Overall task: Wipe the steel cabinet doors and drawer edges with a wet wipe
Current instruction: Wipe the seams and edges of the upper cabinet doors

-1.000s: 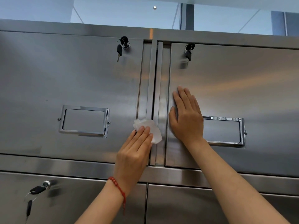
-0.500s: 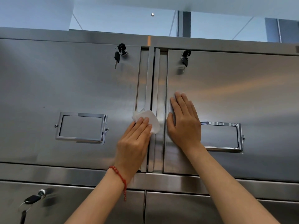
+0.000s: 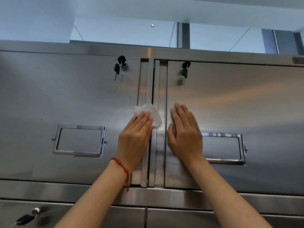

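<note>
1. While both arms reach up from the bottom of the frame, the left hand (image 3: 135, 139) lies flat with straight fingers on one white wet wipe (image 3: 148, 114), pressing it against the steel at centre frame.
2. That wipe sits on the inner edge of the left cabinet door (image 3: 65, 104), overlapping the vertical handle strips (image 3: 152, 96) where the two doors meet; its crumpled upper part sticks out above the fingertips.
3. One right hand (image 3: 185, 137) rests released and flat, fingers straight and together, on the right cabinet door (image 3: 246, 104) just beside the seam, holding nothing.
4. One red bead bracelet (image 3: 122, 167) circles the left wrist, with a short tail hanging down.
5. Two chrome label holders show: one (image 3: 79, 140) at left centre, one (image 3: 230, 148) at right centre, partly hidden by the right hand.
6. Three key sets are visible: a black-headed bunch (image 3: 120, 65) in the left door's lock, another (image 3: 184, 69) in the right door's lock, and a third (image 3: 27, 218) at the lower left corner in a lower door (image 3: 74, 214).
7. Two lower doors appear along the bottom edge, split by one vertical gap.
</note>
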A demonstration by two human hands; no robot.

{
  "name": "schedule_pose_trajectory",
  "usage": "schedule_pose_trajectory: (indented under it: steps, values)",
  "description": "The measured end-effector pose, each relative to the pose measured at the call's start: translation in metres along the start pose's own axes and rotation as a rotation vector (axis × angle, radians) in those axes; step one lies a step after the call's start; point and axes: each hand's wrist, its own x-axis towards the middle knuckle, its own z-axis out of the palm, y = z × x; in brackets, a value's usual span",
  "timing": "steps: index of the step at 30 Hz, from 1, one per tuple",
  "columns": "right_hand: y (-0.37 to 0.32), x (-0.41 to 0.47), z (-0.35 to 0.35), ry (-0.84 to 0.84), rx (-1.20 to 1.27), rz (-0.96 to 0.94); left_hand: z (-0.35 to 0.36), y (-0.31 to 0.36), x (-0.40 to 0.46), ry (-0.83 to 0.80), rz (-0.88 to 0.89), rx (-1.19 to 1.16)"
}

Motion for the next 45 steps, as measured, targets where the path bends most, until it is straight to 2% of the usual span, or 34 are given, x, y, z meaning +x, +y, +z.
schedule_pose_trajectory:
  steps: [45]
  values:
    - [0.003,-0.001,0.005,0.012,-0.019,0.001,0.023,-0.031,0.106,0.001,0.003,0.011]
